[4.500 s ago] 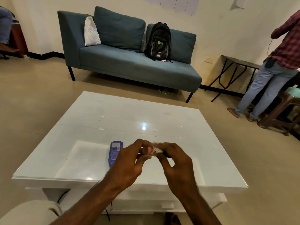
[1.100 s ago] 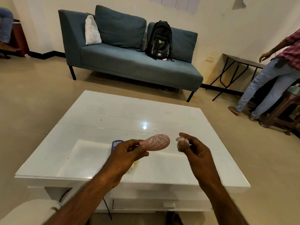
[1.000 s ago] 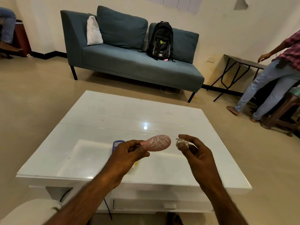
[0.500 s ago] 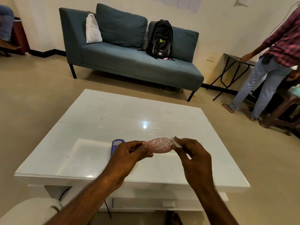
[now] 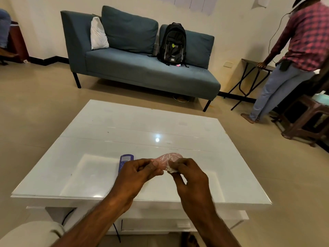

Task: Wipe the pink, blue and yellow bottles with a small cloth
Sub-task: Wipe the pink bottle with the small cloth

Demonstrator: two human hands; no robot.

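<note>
My left hand (image 5: 137,172) grips the near end of a pink bottle (image 5: 170,157) with white markings, held lying sideways above the white table (image 5: 110,132). My right hand (image 5: 188,172) pinches a small white cloth (image 5: 170,168) and presses it against the pink bottle's near side. A blue bottle (image 5: 124,160) lies flat on the table just behind my left hand, partly hidden by it. The yellow bottle is hidden from view.
A teal sofa (image 5: 142,68) with a black backpack (image 5: 172,44) and a white cushion (image 5: 98,34) stands beyond the table. A person in a plaid shirt (image 5: 292,56) stands at the right by a folding table (image 5: 252,75) and a brown stool (image 5: 306,118).
My right hand has brought the cloth from apart onto the pink bottle and slid it nearer to my left hand. The person at the right has turned and shifted.
</note>
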